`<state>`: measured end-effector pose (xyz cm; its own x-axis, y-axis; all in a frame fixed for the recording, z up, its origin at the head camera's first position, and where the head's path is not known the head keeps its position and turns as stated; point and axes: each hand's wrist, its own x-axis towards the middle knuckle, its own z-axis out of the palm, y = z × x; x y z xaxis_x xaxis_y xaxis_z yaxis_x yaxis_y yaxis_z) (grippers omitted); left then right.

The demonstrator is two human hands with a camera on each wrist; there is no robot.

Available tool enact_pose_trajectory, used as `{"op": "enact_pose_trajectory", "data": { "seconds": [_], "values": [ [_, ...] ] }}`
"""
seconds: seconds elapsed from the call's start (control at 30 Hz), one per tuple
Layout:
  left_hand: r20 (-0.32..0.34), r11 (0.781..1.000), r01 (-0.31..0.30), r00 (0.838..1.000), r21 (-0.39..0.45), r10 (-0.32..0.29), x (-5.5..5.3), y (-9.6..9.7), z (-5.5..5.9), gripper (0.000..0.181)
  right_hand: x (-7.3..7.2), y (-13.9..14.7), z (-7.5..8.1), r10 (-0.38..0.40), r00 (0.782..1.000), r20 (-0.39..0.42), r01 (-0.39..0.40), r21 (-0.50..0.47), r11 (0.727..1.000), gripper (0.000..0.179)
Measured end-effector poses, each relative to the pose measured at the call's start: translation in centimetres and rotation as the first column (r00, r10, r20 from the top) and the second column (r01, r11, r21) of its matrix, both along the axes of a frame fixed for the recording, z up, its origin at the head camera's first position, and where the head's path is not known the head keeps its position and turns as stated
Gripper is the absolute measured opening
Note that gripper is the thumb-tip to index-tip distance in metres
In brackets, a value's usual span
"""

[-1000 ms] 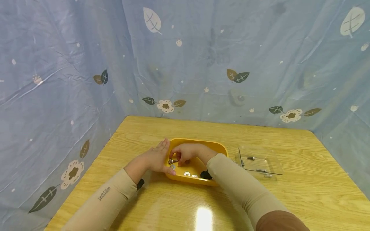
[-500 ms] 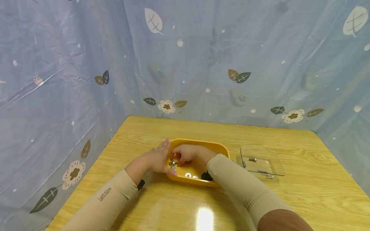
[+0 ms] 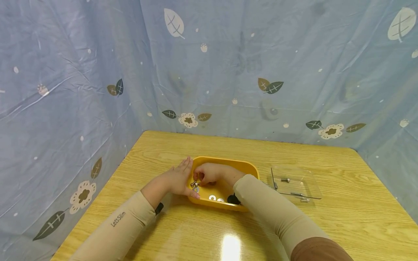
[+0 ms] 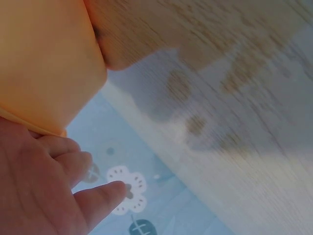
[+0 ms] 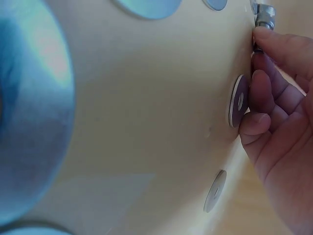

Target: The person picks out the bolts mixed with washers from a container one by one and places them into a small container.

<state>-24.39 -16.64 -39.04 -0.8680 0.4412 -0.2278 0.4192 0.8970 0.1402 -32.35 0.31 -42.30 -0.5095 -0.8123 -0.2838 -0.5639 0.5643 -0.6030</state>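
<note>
A yellow plastic bin (image 3: pixel 225 205) stands on the wooden table, in the middle of the head view. My left hand (image 3: pixel 177 180) rests on its left end, fingers straight against the outside wall and thumb over the near rim. Inside the bin, my right hand (image 3: pixel 209 173) pinches a small metal bolt (image 5: pixel 265 17) between thumb and index finger, low over the floor. Another bolt (image 3: pixel 192 185) lies by these fingertips at the left end. A washer (image 5: pixel 239 101) stands out beside the curled fingers in the right wrist view. Flat washers (image 3: pixel 212 197) lie along the bin's near side.
A black round piece (image 3: pixel 233 199) lies in the bin, partly hidden by my right sleeve (image 3: pixel 261 197). To the right, a clear plastic tray or cover (image 3: pixel 307 177) has several bolts (image 3: pixel 285 180) in and around it. A patterned blue curtain (image 3: pixel 228 72) hangs behind the table.
My right fingers have shifted slightly with the bolt at the bin's left end, and the bolts there now sit closer together. The left hand stays on the bin.
</note>
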Motion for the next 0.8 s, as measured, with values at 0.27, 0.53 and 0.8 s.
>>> {"op": "enact_pose_trajectory", "data": {
  "seconds": [0.27,0.53,0.8],
  "values": [
    [0.006,1.000,-0.003,1.000,0.001,0.003,-0.02,0.04,0.09,0.127,-0.07,-0.02,0.10,-0.009,0.997,-0.071,0.011,0.024,1.000,0.017],
    [0.010,1.000,-0.004,1.000,0.001,0.004,0.00,0.07,0.27,0.128,-0.14,-0.13,-0.03,-0.044,0.990,-0.134,0.055,0.076,0.996,0.018],
    [0.028,1.000,-0.012,1.000,0.010,0.012,0.00,0.16,0.32,0.130,0.19,0.07,0.43,-0.188,0.979,-0.080,0.196,0.099,0.976,0.027]
  ]
}}
